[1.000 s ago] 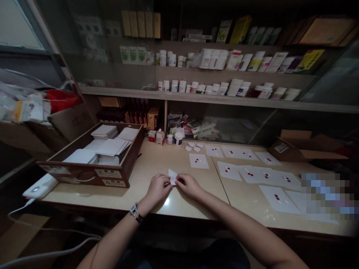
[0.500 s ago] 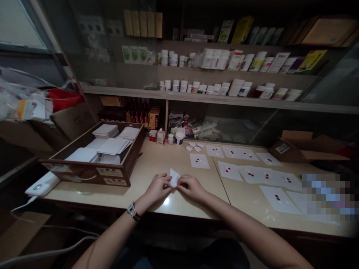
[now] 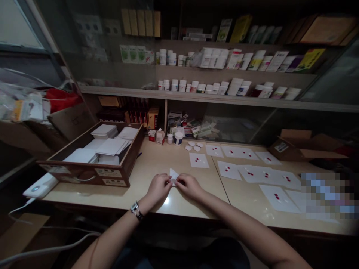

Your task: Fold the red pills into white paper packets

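Note:
Between my hands, low over the front of the table, is a small white paper (image 3: 173,173), partly folded with a pointed top. My left hand (image 3: 159,187) pinches its left side, and my right hand (image 3: 190,186) pinches its right side. The fingers hide the paper's lower edges, so I cannot tell whether anything lies inside it. Beyond my hands lies a flat paper sheet (image 3: 194,160) with red and white pills on it. Several folded paper packets (image 3: 197,148) sit together near the back.
A wooden drawer (image 3: 127,173) of stacked white papers stands at left. Small boxes (image 3: 160,137) and a white jar (image 3: 178,138) are at the back. More sheets with pills (image 3: 229,171) spread rightward, near an open carton (image 3: 288,149). Shelves of medicine bottles (image 3: 235,86) rise behind.
Both hands have stayed in nearly the same place, fingers shifting slightly at the paper. The paper's lower part looks more folded over. The view has moved very slightly.

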`<state>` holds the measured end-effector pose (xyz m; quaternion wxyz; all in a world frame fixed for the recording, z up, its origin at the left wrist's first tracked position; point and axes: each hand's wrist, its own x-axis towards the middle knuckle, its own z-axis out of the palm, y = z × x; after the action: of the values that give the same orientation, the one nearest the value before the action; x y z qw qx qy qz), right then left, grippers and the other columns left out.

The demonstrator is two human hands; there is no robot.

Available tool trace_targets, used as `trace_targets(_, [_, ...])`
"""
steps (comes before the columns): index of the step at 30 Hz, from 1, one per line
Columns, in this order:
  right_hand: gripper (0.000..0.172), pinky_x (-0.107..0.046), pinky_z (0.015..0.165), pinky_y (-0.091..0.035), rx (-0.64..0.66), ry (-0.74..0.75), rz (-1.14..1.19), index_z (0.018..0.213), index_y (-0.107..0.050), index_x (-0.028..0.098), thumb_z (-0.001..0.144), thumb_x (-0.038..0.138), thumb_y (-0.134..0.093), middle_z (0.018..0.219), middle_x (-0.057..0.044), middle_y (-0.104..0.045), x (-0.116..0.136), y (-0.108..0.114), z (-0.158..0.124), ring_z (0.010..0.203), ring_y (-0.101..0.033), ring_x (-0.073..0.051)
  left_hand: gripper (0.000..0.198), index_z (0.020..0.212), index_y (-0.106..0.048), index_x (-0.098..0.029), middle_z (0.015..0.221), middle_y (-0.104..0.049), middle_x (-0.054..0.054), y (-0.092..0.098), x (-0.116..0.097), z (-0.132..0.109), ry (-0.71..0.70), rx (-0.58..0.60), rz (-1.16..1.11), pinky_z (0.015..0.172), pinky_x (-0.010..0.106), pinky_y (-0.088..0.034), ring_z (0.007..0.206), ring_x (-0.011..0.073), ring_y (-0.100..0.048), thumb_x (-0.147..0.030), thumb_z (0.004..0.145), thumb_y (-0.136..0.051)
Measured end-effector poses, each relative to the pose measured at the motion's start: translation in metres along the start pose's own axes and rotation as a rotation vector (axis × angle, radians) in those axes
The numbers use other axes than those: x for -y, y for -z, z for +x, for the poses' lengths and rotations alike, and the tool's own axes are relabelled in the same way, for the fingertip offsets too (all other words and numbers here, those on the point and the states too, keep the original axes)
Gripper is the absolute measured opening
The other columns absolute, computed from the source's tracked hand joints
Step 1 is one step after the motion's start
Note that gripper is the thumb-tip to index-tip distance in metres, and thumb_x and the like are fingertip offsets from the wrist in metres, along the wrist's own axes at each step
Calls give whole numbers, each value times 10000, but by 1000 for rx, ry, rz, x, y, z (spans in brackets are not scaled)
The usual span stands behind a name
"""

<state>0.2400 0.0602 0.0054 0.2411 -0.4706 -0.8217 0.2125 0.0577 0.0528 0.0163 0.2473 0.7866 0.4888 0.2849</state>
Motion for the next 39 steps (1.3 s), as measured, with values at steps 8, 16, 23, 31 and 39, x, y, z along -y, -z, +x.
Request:
trace_targets(8, [144, -224, 564, -325, 23, -148, 34, 710, -640, 163, 795, 252, -564, 677, -26, -648, -2, -4, 11, 601, -529, -134, 305, 1065, -619, -168, 910, -692, 78, -2, 1, 0, 112, -66, -11, 768, 307, -466, 844, 200, -629, -161, 761, -585])
trace_targets(16, [151, -222, 567, -337, -18, -188, 64, 684, -636, 162, 777, 260, -569, 653, -26, -645, -3, -8, 14, 598, -538, -135, 303, 1137, -596, -178, 1203, -586, 125, -8, 5, -6, -170, -80, 221, 951, 399, -417, 1098, 239, -533, -152, 856, -486])
trace_targets(23, [124, -220, 571, -353, -49, -182, 86, 720, -627, 163, 779, 268, -594, 664, -20, -639, -2, -8, 11, 602, -540, -133, 327, 1120, -560, -168, 1117, -598, 120, -6, 2, -17, -265, 99, 450, 1025, 549, -280, 1085, 237, -513, -62, 863, -389])
trace_targets(31, [96, -237, 638, -399, -100, -45, -70, 812, -626, 155, 795, 140, -532, 783, -50, -624, 5, -1, 3, 701, -551, -147, 254, 1031, -594, -171, 1065, -617, 96, -4, 2, -11, -278, 107, 408, 1028, 493, -310, 1053, 219, -528, -96, 877, -407])
trace_targets(39, [218, -344, 775, -441, 27, 377, -427, 924, -663, 121, 882, 205, -466, 861, -125, -662, 8, 7, -20, 811, -588, -215, 203, 909, -625, -133, 979, -617, 116, -7, 1, -5, -325, 106, 405, 855, 370, -479, 856, 203, -576, -117, 859, -429])
